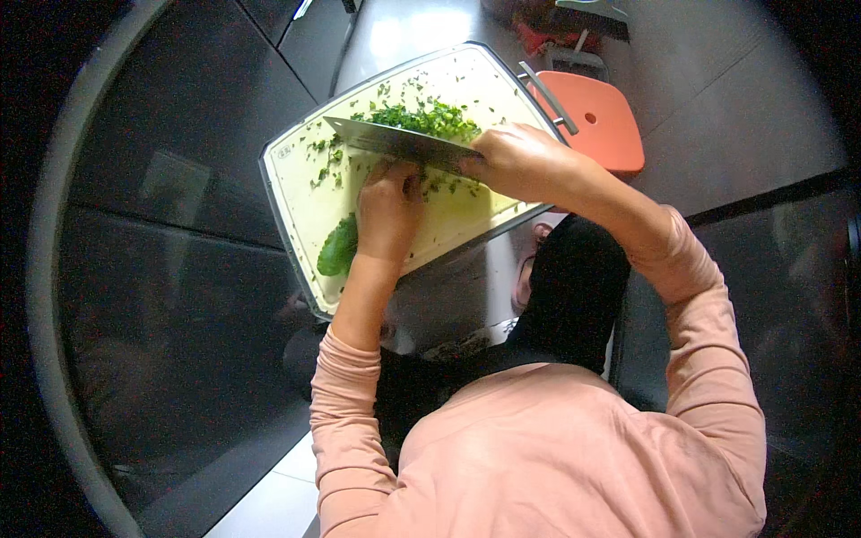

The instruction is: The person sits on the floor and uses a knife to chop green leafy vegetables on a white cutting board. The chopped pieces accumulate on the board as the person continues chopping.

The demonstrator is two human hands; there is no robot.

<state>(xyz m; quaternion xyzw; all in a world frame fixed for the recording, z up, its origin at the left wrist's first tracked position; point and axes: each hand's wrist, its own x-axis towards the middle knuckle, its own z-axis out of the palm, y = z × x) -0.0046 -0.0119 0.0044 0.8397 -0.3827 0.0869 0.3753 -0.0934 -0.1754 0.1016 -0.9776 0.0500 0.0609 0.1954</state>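
Observation:
My right hand [514,160] grips the handle of a broad kitchen knife [403,144], whose blade reaches left across the cutting board [437,245]. Just below the blade, my left hand [391,202] rests on the board with its fingers curled; what lies under the fingertips is hidden. Chopped green leaves [430,119] form a pile beyond the blade, and small bits are scattered around it on the pale board. A whole-looking green leafy piece or vegetable [338,247] sticks out to the left of my left wrist.
An orange plastic stool [605,124] stands on the floor beyond the board's right end. A metal bar handle [548,97] lies between the two. Dark glossy panels [181,289] rise at the left. My black-clad leg [572,289] is below the board's right side.

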